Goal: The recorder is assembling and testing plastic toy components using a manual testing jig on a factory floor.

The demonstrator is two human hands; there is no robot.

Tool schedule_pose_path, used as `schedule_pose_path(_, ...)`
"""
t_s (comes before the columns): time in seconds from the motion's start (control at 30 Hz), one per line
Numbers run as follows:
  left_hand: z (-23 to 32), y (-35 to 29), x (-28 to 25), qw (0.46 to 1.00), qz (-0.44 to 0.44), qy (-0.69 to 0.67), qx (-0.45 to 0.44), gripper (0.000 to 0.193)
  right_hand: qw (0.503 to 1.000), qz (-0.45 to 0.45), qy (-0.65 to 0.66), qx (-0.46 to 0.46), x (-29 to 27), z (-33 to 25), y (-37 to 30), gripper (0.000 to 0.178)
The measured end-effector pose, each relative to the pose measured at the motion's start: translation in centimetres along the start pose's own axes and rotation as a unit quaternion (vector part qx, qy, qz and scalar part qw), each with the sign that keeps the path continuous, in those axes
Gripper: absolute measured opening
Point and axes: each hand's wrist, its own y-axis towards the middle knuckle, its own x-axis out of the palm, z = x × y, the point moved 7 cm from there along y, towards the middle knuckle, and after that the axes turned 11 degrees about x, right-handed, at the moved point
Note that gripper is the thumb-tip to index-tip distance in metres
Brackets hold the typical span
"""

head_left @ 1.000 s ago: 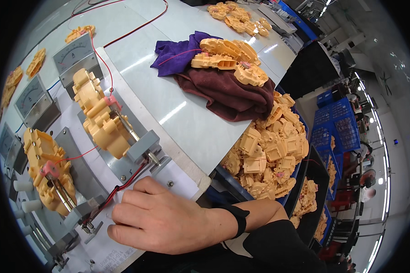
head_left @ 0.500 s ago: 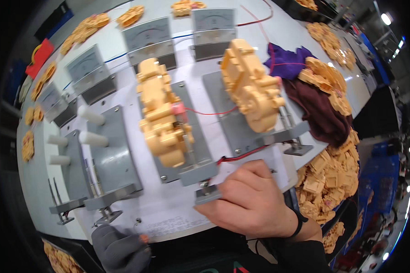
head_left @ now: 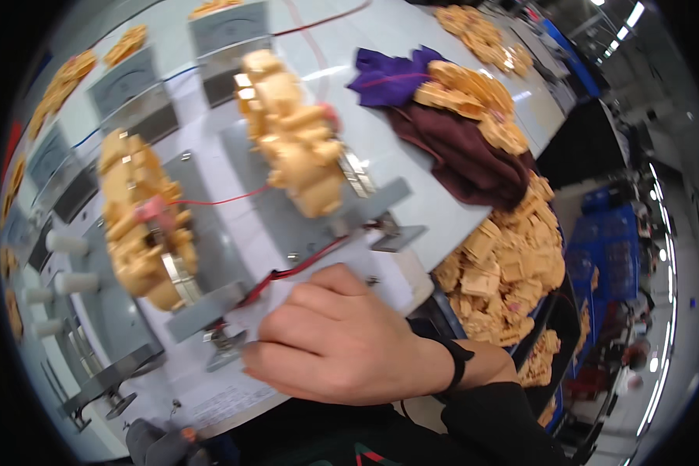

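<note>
My bare right hand (head_left: 338, 338) is curled closed beside the near end of a test fixture, by its grey metal tab (head_left: 227, 356); whatever its fingers hold is hidden. My left hand (head_left: 161, 444), in a grey glove with a bare fingertip, is blurred low at the table's front edge, fingers curled, contents hidden. A yellow plastic housing (head_left: 144, 221) with a pink part sits on the fixture before my right hand, with metal pins against its near end. A second yellow housing (head_left: 291, 132) sits on the fixture to the right. A thin red wire (head_left: 225, 200) runs between them.
Panel meters (head_left: 124, 89) stand behind the fixtures. White pegs (head_left: 78, 282) rise from fixture plates at left. Purple cloth (head_left: 388, 78) and brown cloth (head_left: 458, 155) lie at right with yellow housings (head_left: 474, 97). A heap of yellow housings (head_left: 512, 264) fills a bin at the table's right edge.
The view has swung right, so the fixtures and both hands appear further left. My right hand remains curled beside the same fixture; both housings remain in place.
</note>
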Motion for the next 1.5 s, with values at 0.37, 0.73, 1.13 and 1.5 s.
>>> schedule_pose_path(0.37,-0.8,-0.7,0.4,1.0,0.001,-0.026,0.002,0.018,1.0,0.023,-0.006,0.01,0.2,0.3,-0.3,0.014)
schedule_pose_path(0.73,-0.4,-0.3,0.1,1.0,0.021,0.012,0.012,0.018,1.0,0.011,0.006,0.008,0.1,-0.2,0.1,0.01)
schedule_pose_path(1.13,-0.9,-0.4,0.5,0.998,0.047,0.046,0.005,0.029,0.999,0.015,-0.027,0.026,-0.2,-0.3,0.0,0.023)
schedule_pose_path(1.5,-0.2,0.2,0.5,0.996,0.057,0.058,0.021,0.028,0.999,0.042,0.005,0.005,-0.8,-0.8,0.0,0.018)
